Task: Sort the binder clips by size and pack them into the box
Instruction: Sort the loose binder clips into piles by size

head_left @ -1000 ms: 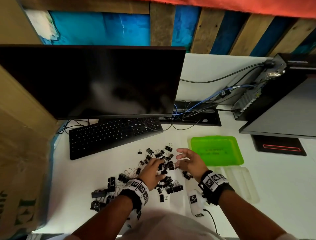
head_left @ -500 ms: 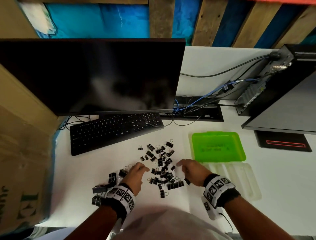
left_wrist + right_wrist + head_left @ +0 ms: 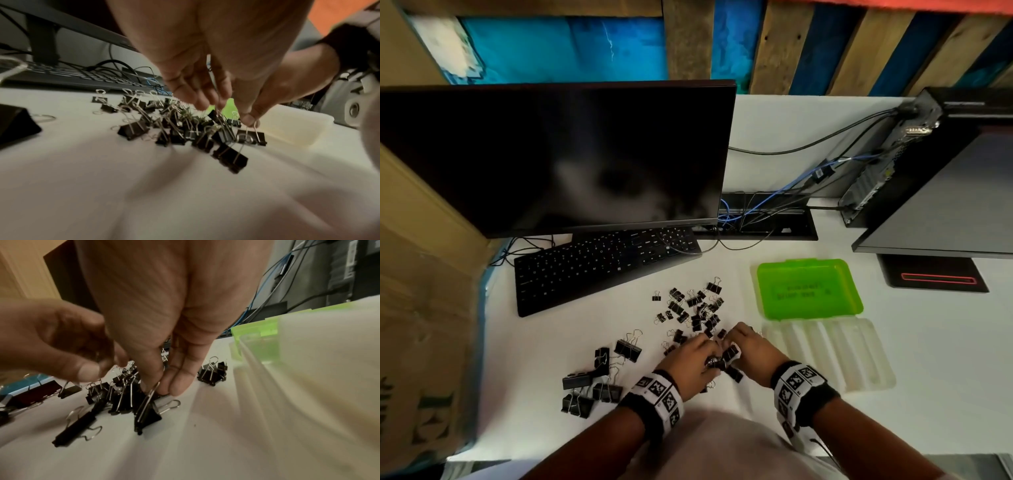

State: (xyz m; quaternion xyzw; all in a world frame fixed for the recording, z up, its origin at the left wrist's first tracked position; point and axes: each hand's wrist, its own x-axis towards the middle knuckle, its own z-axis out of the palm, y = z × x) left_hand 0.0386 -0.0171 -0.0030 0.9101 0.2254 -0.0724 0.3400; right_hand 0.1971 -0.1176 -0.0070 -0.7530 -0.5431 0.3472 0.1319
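Note:
Black binder clips lie loose on the white desk: small ones (image 3: 688,305) farther back, large ones (image 3: 592,380) at the left. My two hands meet over the near end of the pile. In the right wrist view my right hand (image 3: 160,387) pinches the wire handle of a medium clip (image 3: 147,416) that still touches the desk. My left hand (image 3: 207,104) hangs fingers-down over the pile with clip wires between its fingertips. The box (image 3: 859,363), a clear tray with lengthwise compartments, lies just right of my right hand (image 3: 729,342), and its green lid (image 3: 808,291) lies behind it.
A black keyboard (image 3: 602,267) and a monitor (image 3: 551,157) stand behind the pile. Cables (image 3: 763,212) and a computer case (image 3: 893,154) fill the back right. A cardboard box (image 3: 417,308) borders the desk's left side.
Both hands have drawn toward me and closed in on the near end of the pile. The right hand, spread open a second ago, now pinches a clip handle.

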